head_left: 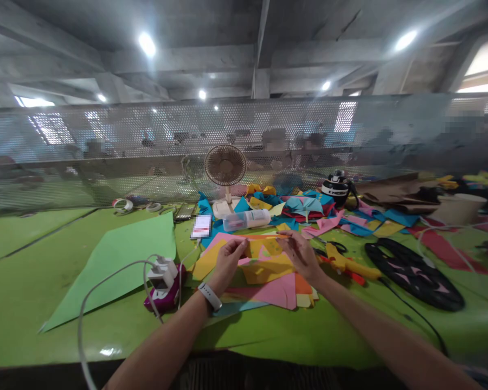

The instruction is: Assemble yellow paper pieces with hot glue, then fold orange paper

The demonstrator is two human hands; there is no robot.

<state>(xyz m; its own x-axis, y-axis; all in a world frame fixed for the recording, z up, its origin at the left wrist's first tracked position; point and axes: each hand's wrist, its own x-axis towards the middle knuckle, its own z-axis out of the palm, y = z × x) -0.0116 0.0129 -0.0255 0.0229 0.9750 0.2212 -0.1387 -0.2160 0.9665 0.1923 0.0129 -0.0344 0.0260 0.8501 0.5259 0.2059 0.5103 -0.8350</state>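
My left hand [230,260], with a white band on its wrist, pinches the left end of a yellow piece of paper [265,248]. The right end of that paper is pinched by my right hand [301,255], so it is held up between both. Below it lies a stack of coloured paper sheets, with a pink sheet [274,291] near the front. Just right of my right hand is a yellow glue gun [347,264] with an orange-red part. Black-handled scissors [336,246] lie behind the glue gun, partly hidden.
A clear bottle [247,219] and a small fan [226,167] stand beyond the paper. At left are a purple power strip [162,295] with cables, a phone [201,226] and a large green sheet [124,254]. A black oval tray [415,273] lies right. Perforated panels [166,124] border the table.
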